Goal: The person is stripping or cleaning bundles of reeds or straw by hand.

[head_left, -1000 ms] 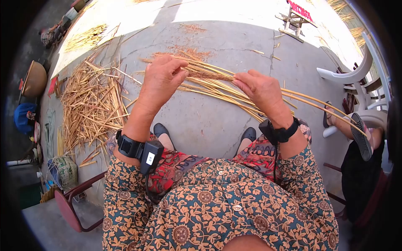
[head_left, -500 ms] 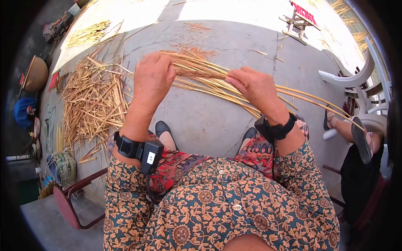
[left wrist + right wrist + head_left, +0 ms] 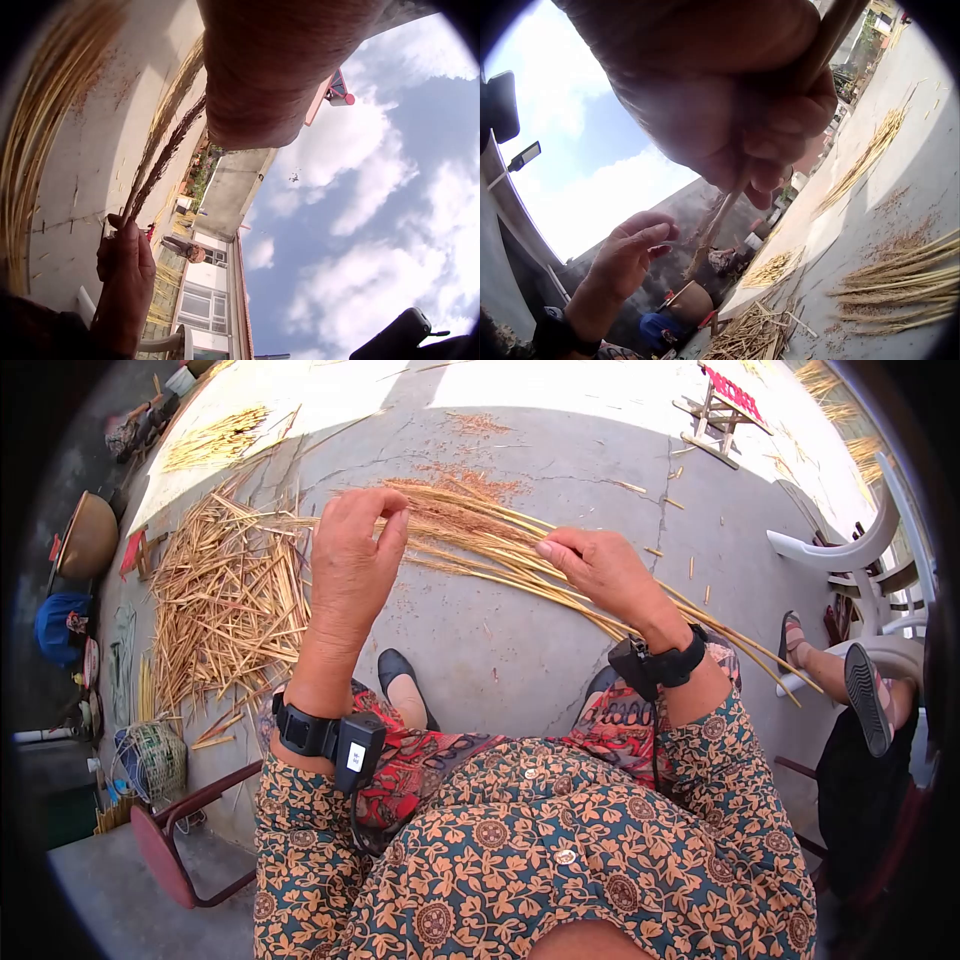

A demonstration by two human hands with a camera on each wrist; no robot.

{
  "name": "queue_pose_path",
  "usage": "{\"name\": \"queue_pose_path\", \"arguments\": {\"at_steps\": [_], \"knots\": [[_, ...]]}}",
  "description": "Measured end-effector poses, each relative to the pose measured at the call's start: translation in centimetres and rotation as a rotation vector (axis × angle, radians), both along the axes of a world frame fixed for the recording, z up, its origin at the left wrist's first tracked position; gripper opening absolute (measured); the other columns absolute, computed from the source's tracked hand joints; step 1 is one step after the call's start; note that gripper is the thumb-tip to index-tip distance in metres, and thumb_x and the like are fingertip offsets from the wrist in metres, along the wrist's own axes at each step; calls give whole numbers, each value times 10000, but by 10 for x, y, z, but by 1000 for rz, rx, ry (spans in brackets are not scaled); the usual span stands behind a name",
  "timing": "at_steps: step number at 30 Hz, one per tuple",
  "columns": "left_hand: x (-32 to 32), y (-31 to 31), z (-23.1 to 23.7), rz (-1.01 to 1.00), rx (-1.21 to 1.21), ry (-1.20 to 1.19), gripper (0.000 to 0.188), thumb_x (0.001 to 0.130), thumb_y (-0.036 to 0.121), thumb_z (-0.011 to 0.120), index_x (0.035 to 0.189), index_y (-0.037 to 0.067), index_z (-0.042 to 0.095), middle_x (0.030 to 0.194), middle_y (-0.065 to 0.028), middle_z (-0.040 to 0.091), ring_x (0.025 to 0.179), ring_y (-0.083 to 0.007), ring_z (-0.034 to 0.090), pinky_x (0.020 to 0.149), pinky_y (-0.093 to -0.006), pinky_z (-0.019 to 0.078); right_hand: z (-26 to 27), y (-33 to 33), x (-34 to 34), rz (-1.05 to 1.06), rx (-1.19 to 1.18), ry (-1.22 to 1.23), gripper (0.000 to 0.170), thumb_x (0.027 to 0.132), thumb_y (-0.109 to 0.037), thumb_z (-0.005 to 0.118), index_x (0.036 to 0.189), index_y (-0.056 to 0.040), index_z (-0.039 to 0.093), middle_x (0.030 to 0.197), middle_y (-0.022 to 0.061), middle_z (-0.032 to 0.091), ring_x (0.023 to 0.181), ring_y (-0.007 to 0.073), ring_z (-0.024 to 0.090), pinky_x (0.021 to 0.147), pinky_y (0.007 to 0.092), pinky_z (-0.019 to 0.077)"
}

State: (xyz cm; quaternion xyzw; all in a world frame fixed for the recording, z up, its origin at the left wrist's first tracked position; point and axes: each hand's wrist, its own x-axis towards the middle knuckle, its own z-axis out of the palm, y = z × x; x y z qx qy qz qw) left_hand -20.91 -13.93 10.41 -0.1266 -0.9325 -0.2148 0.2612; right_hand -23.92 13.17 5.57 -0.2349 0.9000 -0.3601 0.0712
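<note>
Seed-headed stalks (image 3: 166, 155) are hanging above the floor (image 3: 480, 670), the fingers of the right hand (image 3: 605, 575) clamping them; the heads are extending toward the left hand (image 3: 352, 550), whose fingers are curving loosely (thumb and forefinger standing apart). Beyond, a loose bundle (image 3: 900, 283) is lying on the floor; leftward, a straw pile (image 3: 225, 610) is spreading; rightward, a white chair (image 3: 850, 545) is standing.

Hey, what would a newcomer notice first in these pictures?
Probably the boldly patterned shirt filling the bottom of the head view. Above it, the right hand has long stalks in its grip. Next, the big heap of straw-coloured pieces on the floor at picture left.
</note>
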Motion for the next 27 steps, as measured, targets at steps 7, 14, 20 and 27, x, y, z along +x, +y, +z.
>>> {"name": "queue_pose_path", "arguments": {"at_steps": [7,14,20,27], "knots": [[1,2,-11,15,-13,-127,139,779,62,676,908,52,625,866,-84,610,839,-256,583,763,-356,465,-1,11,-1,-45,-53,-124,351,944,-358,503,906,-26,614,736,187,590,656,352,555,609,402,443],[-2,21,-11,-132,-229,54,170,730,89,713,869,93,615,919,-45,590,906,-269,556,787,-379,442,6,20,2,-28,-120,-260,389,955,-374,509,879,-6,609,653,112,534,582,198,494,574,339,429],[-8,18,-14,-184,-365,83,136,747,106,699,860,120,624,863,-9,591,881,-222,570,750,-353,421,6,26,4,-45,-137,-327,399,951,-386,526,869,-5,615,616,57,504,564,136,480,541,310,414],[-10,23,-18,-169,-239,-4,100,732,72,659,806,115,608,811,-5,587,833,-206,577,745,-350,417,0,30,5,-38,-136,-366,383,953,-378,525,894,-14,628,620,42,511,567,121,470,538,299,411]]}}
